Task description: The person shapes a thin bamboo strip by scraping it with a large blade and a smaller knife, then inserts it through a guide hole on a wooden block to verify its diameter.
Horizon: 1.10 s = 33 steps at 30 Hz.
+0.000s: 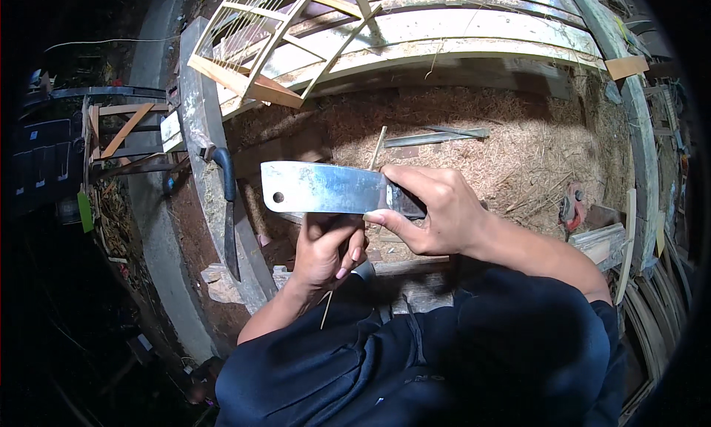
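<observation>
My right hand (443,208) grips a cleaver (326,188) near its dark handle, thumb and forefinger pinching the heel of the blade. The wide metal blade points left, with a round hole near its end. Under the blade my left hand (329,253) is closed around a thin bamboo stick (378,147). One end of the stick shows above the blade and the other below my left hand; the blade and fingers hide its middle. Whether the blade touches the stick I cannot tell.
A slatted bamboo frame (274,42) leans at the upper left on a pale plank (459,28). A blue-handled knife (226,205) hangs on the left wooden post (200,123). Straw-like shavings (511,153) cover the ground, with metal strips (437,137) and a red tool (572,206) on them.
</observation>
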Motion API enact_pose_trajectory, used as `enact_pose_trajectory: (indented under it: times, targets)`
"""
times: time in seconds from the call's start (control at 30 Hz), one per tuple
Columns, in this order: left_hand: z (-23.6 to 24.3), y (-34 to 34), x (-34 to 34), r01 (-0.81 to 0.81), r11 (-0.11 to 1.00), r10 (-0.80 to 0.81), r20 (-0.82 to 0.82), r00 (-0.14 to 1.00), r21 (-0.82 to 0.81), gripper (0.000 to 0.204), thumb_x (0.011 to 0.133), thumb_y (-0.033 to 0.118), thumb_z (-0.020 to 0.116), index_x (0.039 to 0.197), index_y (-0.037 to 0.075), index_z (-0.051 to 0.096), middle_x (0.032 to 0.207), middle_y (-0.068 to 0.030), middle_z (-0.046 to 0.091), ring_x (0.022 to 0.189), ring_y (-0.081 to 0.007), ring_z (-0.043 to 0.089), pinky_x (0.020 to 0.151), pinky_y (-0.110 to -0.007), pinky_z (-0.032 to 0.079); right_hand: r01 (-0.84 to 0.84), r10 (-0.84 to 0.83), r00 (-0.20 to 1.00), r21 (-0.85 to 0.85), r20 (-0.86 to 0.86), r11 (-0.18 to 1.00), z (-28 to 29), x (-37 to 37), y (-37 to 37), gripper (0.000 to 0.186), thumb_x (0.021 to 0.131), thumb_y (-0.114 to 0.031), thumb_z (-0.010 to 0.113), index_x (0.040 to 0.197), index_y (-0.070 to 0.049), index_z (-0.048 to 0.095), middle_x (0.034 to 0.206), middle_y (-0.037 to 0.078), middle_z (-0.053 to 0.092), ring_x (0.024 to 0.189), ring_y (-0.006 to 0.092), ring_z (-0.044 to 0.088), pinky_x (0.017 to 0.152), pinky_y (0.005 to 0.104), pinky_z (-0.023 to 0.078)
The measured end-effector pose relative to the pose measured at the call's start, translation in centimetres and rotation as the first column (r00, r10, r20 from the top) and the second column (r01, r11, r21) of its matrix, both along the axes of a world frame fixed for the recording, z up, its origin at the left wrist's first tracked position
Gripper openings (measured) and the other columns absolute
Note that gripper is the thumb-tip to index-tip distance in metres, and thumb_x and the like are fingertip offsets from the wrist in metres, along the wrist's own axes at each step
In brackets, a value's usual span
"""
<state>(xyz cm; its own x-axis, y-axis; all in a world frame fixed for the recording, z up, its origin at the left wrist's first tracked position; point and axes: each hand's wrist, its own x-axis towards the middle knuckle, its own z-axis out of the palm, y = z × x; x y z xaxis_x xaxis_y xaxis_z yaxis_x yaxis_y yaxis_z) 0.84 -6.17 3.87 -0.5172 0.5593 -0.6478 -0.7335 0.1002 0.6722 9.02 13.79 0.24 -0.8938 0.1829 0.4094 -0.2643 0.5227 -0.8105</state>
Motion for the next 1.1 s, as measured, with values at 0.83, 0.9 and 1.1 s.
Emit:
enact_pose_trajectory:
  times: [0.83,0.9,1.1]
  targets:
    - [0.6,0.6,-0.2,0.053,0.99,-0.051,-0.021,0.998,0.131,0.023,0.105,0.014,0.054,0.117,-0.006,0.058,0.056,-0.0058,0.054,0.033,-0.0086,0.038,0.045,-0.025,0.045,0.088,-0.083,0.994,-0.068,0.072,0.994,-1.0,-0.7,0.9,0.055,0.09,-0.04,0.076,0.107,0.012,0.068,0.082,0.026,0.073,0.064,0.0319,0.074,0.055,0.0365,0.06]
    - [0.3,0.3,0.8,-0.079,0.997,0.079,-0.046,0.996,-0.015,0.024,0.106,0.014,0.054,0.118,-0.006,0.058,0.056,-0.0049,0.053,0.033,-0.0076,0.037,0.044,-0.025,0.043,-0.037,0.035,0.998,0.03,0.057,0.999,-0.5,0.5,-0.2,0.041,0.09,-0.027,0.077,0.107,0.009,0.068,0.083,0.022,0.071,0.068,0.0299,0.073,0.061,0.0375,0.059]
    - [0.3,0.5,0.0,0.072,0.994,-0.069,-0.04,0.997,0.088,0.031,0.105,0.012,0.052,0.13,-0.006,0.055,0.054,-0.0044,0.051,0.032,-0.009,0.036,0.042,-0.024,0.038,0.007,-0.007,0.999,0.001,0.035,1.0,-0.1,-0.2,0.3,0.047,0.093,-0.035,0.074,0.103,0.01,0.069,0.079,0.024,0.072,0.063,0.0315,0.073,0.052,0.038,0.058]
